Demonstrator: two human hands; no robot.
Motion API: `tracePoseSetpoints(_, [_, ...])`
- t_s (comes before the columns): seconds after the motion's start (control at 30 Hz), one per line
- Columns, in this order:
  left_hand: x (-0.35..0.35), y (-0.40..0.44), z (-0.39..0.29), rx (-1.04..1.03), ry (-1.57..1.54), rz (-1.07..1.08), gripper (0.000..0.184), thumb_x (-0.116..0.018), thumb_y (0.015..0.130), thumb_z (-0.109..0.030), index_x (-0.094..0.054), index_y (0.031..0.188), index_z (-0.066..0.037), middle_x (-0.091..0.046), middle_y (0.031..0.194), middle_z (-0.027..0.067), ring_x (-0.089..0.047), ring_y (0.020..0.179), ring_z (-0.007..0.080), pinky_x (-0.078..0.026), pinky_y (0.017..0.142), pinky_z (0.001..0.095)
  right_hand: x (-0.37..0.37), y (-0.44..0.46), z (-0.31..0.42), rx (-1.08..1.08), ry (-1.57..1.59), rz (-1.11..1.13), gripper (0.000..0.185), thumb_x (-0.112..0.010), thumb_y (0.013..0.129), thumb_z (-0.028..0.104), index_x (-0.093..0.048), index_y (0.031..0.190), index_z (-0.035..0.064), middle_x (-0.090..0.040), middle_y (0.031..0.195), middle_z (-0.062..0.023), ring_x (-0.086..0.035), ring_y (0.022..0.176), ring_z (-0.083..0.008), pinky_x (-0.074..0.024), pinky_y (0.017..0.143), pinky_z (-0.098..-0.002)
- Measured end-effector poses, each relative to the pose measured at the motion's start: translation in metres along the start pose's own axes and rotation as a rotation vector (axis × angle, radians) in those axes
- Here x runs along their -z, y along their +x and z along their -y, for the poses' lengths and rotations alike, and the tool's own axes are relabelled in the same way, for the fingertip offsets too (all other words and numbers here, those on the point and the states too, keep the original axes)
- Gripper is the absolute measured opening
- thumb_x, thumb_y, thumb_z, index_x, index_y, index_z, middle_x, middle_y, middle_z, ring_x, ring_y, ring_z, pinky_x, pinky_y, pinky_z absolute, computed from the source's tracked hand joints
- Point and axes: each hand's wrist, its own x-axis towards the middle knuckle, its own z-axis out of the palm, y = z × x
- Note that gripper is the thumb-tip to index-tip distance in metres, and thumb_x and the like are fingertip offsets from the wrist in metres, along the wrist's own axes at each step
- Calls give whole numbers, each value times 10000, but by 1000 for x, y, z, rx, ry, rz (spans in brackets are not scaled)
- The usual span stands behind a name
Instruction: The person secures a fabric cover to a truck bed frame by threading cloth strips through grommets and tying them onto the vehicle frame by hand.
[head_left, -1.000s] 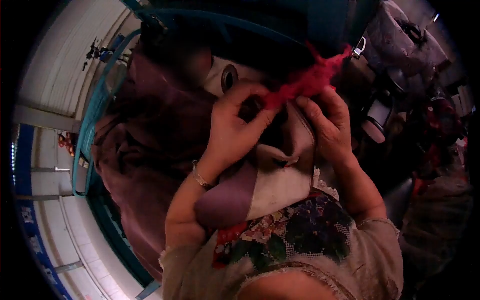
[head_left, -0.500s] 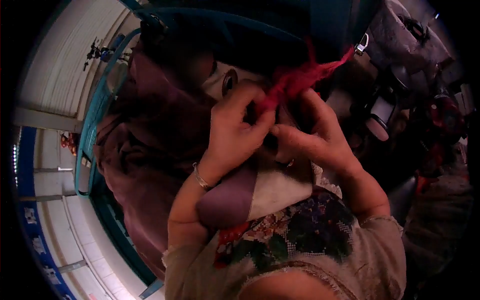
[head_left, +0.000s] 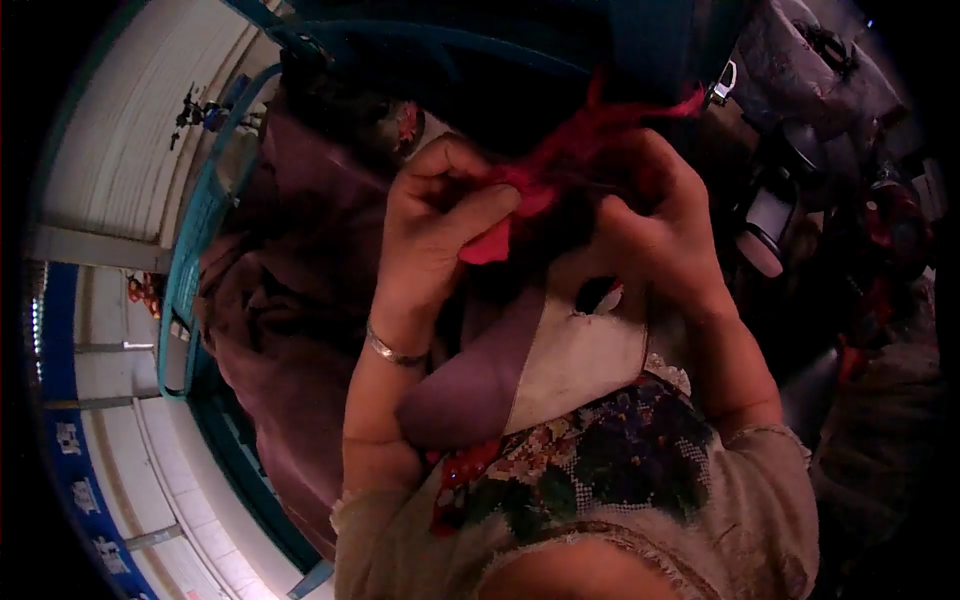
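Note:
A frayed tuft of red fibre spreads between both hands. My left hand pinches its left end between thumb and fingers, and a flat red flap hangs below that thumb. At the right part of the tuft, my right hand is closed with bent fingers on the red material, its fingertips partly in shadow. Beneath the hands lies a cream and mauve fabric piece with a dark round hole, resting against the flowered top.
Dark mauve cloth is heaped at the left beside a teal metal frame. A dark teal panel stands ahead. Right of it are a pale plastic bag and a shoe-like item.
My left hand has moved a little left, uncovering the red flap below its thumb. My right hand has shifted right and up, away from the left. The fabric's hole now shows.

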Motion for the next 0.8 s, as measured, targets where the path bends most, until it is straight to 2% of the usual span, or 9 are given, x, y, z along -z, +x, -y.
tracePoseSetpoints(0.07, [4, 0, 2, 9, -27, 12, 166, -684, 773, 45, -575, 860, -45, -643, 861, 23, -602, 763, 84, -479, 687, 200, 1, 0, -1, -3, 130, -9, 370, -578, 739, 21, -557, 1108, -6, -658, 970, -90, -627, 817, -167, -516, 739, -298])
tracePoseSetpoints(0.23, [1, 1, 3, 0, -117, 16, 173, -681, 763, 29, -579, 886, -38, -644, 885, 32, -606, 766, 97, -484, 702, 211, 16, -3, 12, -252, 182, 261, 388, -557, 748, 36, -534, 1133, -9, -618, 968, -54, -588, 897, -130, -495, 788, -285])
tracePoseSetpoints(0.33, [0, 1, 0, 11, -68, 14, 158, -666, 776, 21, -585, 900, -31, -644, 893, 38, -600, 734, 93, -474, 655, 196, 16, -5, 5, -107, 167, 248, 393, -534, 750, 36, -528, 1141, -2, -599, 944, -39, -582, 874, -119, -498, 748, -280])
tracePoseSetpoints(0.43, [1, -2, -4, 87, -111, -24, 138, -646, 795, 17, -593, 917, -20, -640, 907, 44, -578, 691, 78, -445, 583, 185, 16, -7, 10, -198, 237, 277, 396, -527, 748, 30, -523, 1143, 2, -590, 947, -26, -573, 866, -116, -499, 727, -289])
tracePoseSetpoints(0.57, [0, -11, -14, 14, 66, -124, 110, -638, 835, -16, -605, 940, -24, -634, 801, 32, -534, 588, 58, -391, 487, 177, 10, -7, 7, -209, 233, 209, 368, -551, 761, 40, -537, 1128, 10, -604, 941, -46, -584, 841, -119, -493, 707, -278])
tracePoseSetpoints(0.63, [-2, -14, -19, 34, 172, -109, 102, -639, 846, -26, -610, 944, -26, -628, 756, 24, -523, 562, 55, -381, 471, 177, 4, -7, -1, 245, -117, 76, 335, -624, 767, 77, -560, 1094, 39, -609, 908, -95, -612, 790, -178, -494, 663, -281])
tracePoseSetpoints(0.67, [-8, -16, -18, 0, 211, -124, 84, -640, 855, -40, -613, 934, -30, -615, 716, 14, -517, 546, 53, -371, 457, 173, 3, -6, 6, 245, -115, 81, 335, -624, 767, 77, -560, 1094, 39, -609, 908, -95, -612, 790, -178, -494, 663, -281])
tracePoseSetpoints(0.73, [-17, -19, -20, -32, 252, -140, 68, -641, 864, -54, -616, 924, -34, -602, 675, 5, -512, 529, 52, -360, 444, 169, 2, -6, 29, 531, -491, -41, 394, -731, 678, 90, -572, 1033, 30, -591, 913, -88, -602, 793, -219, -473, 689, -305])
tracePoseSetpoints(0.8, [-22, -22, -23, 33, 249, -103, 52, -641, 865, -42, -618, 908, -23, -612, 727, 9, -538, 596, 47, -397, 496, 172, -9, -14, 34, 450, -581, 9, 391, -740, 661, 99, -580, 1013, 39, -582, 904, -98, -593, 793, -258, -472, 688, -318])
